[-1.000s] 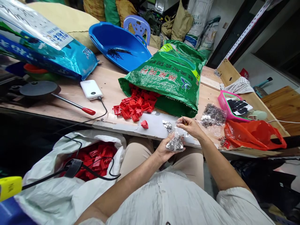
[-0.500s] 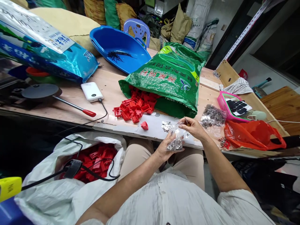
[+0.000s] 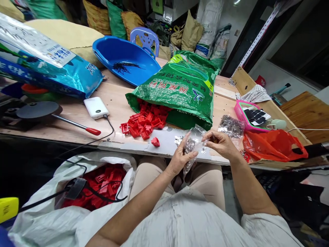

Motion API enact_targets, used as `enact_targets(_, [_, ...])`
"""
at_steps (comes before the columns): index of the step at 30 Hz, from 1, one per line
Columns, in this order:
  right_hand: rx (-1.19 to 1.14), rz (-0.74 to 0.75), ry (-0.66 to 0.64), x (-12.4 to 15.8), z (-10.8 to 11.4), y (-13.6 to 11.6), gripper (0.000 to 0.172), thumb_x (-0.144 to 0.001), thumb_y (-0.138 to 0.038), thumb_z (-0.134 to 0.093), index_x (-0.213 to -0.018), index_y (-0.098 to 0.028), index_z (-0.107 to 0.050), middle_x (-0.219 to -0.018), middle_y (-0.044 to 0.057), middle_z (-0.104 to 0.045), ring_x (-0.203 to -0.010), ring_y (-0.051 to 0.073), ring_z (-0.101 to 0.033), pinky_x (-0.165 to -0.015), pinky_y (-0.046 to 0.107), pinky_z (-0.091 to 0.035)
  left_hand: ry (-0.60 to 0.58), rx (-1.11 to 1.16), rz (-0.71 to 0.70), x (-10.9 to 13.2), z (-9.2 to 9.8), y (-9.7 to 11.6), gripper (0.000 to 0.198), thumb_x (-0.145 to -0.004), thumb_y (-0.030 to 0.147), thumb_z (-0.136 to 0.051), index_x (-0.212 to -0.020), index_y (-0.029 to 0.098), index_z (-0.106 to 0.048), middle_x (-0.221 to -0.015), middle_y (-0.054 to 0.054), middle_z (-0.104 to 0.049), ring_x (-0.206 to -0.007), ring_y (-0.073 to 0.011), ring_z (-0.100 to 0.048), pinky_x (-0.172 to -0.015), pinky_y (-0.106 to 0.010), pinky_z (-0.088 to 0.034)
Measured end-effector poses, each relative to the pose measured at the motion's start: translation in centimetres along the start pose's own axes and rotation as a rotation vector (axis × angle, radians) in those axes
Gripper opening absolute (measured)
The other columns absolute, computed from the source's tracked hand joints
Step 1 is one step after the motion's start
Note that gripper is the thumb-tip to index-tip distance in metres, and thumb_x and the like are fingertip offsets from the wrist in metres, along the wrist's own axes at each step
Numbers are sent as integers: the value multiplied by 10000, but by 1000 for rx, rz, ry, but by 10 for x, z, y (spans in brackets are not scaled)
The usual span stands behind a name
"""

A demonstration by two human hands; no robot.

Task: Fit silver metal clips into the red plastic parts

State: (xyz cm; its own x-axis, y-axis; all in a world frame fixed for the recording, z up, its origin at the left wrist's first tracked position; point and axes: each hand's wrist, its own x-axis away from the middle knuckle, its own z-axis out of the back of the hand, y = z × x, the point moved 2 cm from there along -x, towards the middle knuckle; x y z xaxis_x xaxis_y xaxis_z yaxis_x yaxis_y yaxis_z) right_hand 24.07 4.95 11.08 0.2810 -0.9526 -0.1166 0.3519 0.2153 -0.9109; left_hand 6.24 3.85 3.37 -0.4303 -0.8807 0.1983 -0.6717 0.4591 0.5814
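Observation:
My left hand (image 3: pixel 180 158) grips a clear plastic bag (image 3: pixel 191 145) holding small silvery metal parts. The bag's upper part rises towards my right hand (image 3: pixel 221 144), whose thumb and fingers pinch a small brownish item, partly hidden by the fingers. A few loose silvery bits (image 3: pixel 179 140) lie on a grey board (image 3: pixel 164 144) under my hands. One red plastic part (image 3: pixel 155 141) sits apart on that board, near a spilled pile of red plastic parts (image 3: pixel 144 121) at the mouth of a green woven sack (image 3: pixel 177 89).
A second bag of metal parts (image 3: pixel 230 126) lies right of my hands, beside a pink basket (image 3: pixel 246 115) and a red plastic bag (image 3: pixel 272 147). A white sack of red parts (image 3: pixel 97 185) stands low at left. A blue basin (image 3: pixel 125 60) and white power bank (image 3: pixel 96 107) occupy the table.
The clear bag has risen from low in my left hand to stand up between my hands. My right hand has moved slightly left towards it. The whole view has shifted slightly.

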Motion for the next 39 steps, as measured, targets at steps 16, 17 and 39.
enact_targets(16, [184,81,288,-16,78,2,280,-775,-446,-709,-818,-178,-642,-719,-3,-571,-620,113,-452,-568,251,-351,11,-627,-253,16,19,2,740,-755,324,-737,-1427,318,-428,-1366,-88,-546,-1278,-277,-509,-1082,-426,-392])
enact_targets(17, [221,63,305,-21,92,8,276,-767,-437,-711,-814,-175,-640,-710,-5,-564,-615,113,-448,-565,253,-345,25,-650,-265,19,23,1,734,-770,357,-719,-1435,320,-412,-1363,-91,-546,-1270,-278,-517,-1073,-431,-400])
enact_targets(39, [760,-35,615,-4,80,78,206,-876,-226,-545,-1045,-177,-653,-1051,118,-649,-969,224,-589,-852,349,-459,712,-1153,-902,51,111,53,620,-743,342,-755,-1304,226,-520,-1225,-97,-532,-1058,-207,-593,-818,-312,-534])
